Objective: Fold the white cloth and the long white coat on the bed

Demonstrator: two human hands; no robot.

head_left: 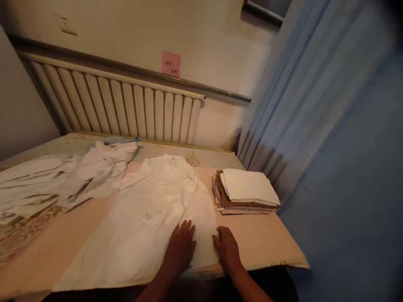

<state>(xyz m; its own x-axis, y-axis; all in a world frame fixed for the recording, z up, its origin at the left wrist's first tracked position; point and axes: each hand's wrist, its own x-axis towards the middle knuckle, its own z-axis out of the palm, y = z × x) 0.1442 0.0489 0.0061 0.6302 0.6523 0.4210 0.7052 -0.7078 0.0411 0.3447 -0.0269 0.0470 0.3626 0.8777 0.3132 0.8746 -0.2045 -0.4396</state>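
A white shirt (147,214) lies spread on the peach-coloured cloth, its collar end away from me and its lower edge near the table's front. My left hand (181,248) rests flat on the lower right part of the shirt, fingers stretched out. At the shirt's right edge is my right hand (227,248), its fingers loosely bent and the thumb apart from them; I see nothing gripped in it. Beyond the right hand stands a stack of folded clothes (248,188), white on top with brown beneath.
Crumpled white garments (97,167) lie to the left, with a grey-blue piece (121,140) behind them. The peach cloth (264,235) covers part of the table. A radiator (138,107) lines the wall at the back; a blue curtain (315,126) hangs on the right.
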